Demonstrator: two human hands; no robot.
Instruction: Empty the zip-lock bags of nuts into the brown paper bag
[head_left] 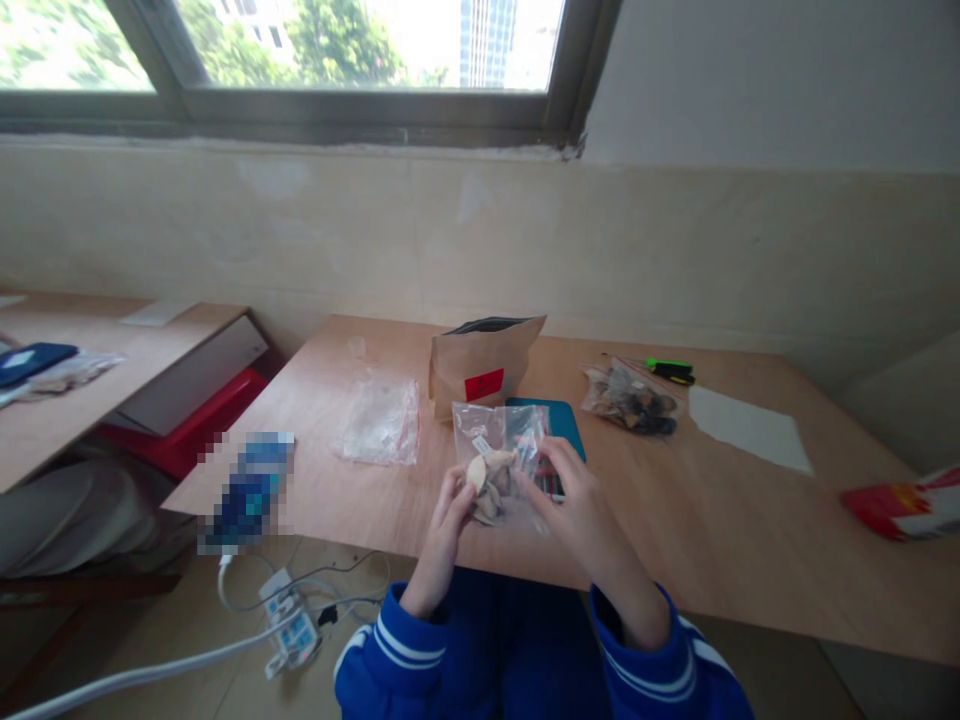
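Observation:
Between my two hands, over the table's near edge, is a clear plastic bag [469, 425] with several pale and dark flat dried slices [491, 480] in it. My left hand [450, 510] grips the bag's lower left, with the thumb against the slices. On the bag's right side, my right hand [568, 490] pinches the plastic between thumb and fingers. Just behind stands a brown paper pouch [469, 360] with a red label, its top gaping. A blue flat item [564, 425] lies partly hidden behind the bag and my right hand.
Empty clear bags [382, 420] lie on the left of the wooden table [720, 540]. To the right are a filled bag [630, 400], green-and-black tools [671, 370], white paper [746, 428] and a red packet [904, 505]. A phone [251, 490] charges at the left edge; a power strip [289, 620] sits below.

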